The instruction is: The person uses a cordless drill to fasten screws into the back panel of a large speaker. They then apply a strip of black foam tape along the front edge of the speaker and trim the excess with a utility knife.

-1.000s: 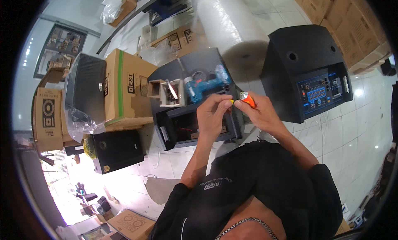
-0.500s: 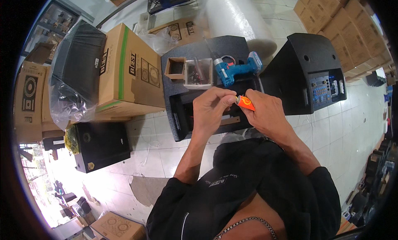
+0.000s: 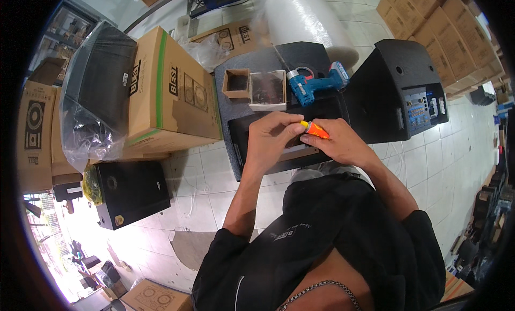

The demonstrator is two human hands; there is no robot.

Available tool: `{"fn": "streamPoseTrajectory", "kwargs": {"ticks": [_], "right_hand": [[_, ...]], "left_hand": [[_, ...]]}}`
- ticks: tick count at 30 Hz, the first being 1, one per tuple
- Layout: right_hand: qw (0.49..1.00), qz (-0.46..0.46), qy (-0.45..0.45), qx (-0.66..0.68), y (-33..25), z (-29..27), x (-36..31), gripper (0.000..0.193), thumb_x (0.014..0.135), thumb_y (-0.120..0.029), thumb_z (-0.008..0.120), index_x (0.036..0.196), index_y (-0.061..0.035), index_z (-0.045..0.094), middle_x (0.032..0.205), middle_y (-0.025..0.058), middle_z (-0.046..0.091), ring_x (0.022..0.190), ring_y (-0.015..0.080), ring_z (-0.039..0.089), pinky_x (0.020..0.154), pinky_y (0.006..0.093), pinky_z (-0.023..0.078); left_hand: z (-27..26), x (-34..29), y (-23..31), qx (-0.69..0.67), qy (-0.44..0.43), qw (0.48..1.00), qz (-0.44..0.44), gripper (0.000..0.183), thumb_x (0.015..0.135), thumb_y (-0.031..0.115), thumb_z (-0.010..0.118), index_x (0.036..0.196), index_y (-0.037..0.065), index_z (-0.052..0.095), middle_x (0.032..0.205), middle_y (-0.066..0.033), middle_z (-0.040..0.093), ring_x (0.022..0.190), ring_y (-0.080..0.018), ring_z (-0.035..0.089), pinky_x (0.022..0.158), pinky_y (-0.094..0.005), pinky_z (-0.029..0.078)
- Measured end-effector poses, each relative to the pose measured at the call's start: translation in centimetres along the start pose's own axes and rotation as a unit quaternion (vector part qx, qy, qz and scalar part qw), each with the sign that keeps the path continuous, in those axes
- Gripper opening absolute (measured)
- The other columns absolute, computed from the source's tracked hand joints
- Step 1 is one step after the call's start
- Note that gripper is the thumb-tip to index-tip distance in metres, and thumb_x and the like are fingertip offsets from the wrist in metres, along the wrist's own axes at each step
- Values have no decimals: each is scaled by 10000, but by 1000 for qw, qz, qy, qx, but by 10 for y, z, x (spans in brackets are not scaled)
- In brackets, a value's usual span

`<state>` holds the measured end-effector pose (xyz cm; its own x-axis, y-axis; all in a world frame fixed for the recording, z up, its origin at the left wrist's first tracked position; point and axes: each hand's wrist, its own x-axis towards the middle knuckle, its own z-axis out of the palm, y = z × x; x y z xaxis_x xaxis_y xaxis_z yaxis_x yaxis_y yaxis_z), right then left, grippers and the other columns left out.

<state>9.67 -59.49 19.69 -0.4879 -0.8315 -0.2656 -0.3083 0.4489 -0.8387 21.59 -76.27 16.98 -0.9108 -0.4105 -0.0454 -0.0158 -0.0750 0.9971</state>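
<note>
Orange squeeze tube [image 3: 318, 131] gripped in fingers [image 3: 315, 142] of right hand [image 3: 343, 142]; left hand [image 3: 271, 136] pinching yellow cap [image 3: 304, 124], above black speaker cabinet [image 3: 249, 62].

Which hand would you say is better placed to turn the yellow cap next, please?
Probably the left hand: it pinches the yellow cap between thumb and fingers, while the right hand is wrapped around the orange tube and seems well set to steady it.

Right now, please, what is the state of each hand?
Left hand: closed, pinching the yellow cap at the tip of the orange tube.
Right hand: closed, holding the orange tube.
</note>
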Motion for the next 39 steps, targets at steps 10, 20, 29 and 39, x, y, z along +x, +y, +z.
{"fn": "streamPoseTrajectory", "kwargs": {"ticks": [10, 20, 29, 39], "right_hand": [[979, -19, -147, 139, 30, 7, 13, 372, 949, -348, 710, 926, 21, 665, 733, 53, 608, 704, 144, 533, 649, 317, 443], [899, 105, -117, 408, 96, 16, 15, 621, 952, -426, 687, 1370, -12, 489, 1048, 93, 643, 842, 145, 624, 707, 280, 553], [817, 383, 265, 340, 302, 3, -136, 347, 944, -351, 673, 1120, -55, 638, 919, 61, 648, 743, 168, 614, 668, 324, 558], [659, 616, 322, 287, 420, 81, -346, 301, 947, -281, 648, 1072, -8, 634, 888, 106, 651, 683, 219, 627, 606, 388, 572]], "left_hand": [[-12, 7, -13, 48, -69, 994, 63, 141, 844, -40, 744, 973, 14, 751, 920, -71, 735, 835, -118, 679, 765, -258, 543], [-58, 42, -59, 135, 57, 985, 91, 149, 883, 66, 760, 1026, 25, 750, 989, -82, 747, 897, -149, 682, 823, -291, 544], [-152, 134, -152, 369, 339, 861, 88, 233, 870, 204, 752, 1015, 23, 771, 932, -119, 772, 848, -254, 732, 811, -362, 558], [72, 143, -137, 291, 218, 912, 191, 136, 904, 122, 730, 997, 23, 738, 975, -92, 710, 830, -215, 658, 728, -320, 519]]}}
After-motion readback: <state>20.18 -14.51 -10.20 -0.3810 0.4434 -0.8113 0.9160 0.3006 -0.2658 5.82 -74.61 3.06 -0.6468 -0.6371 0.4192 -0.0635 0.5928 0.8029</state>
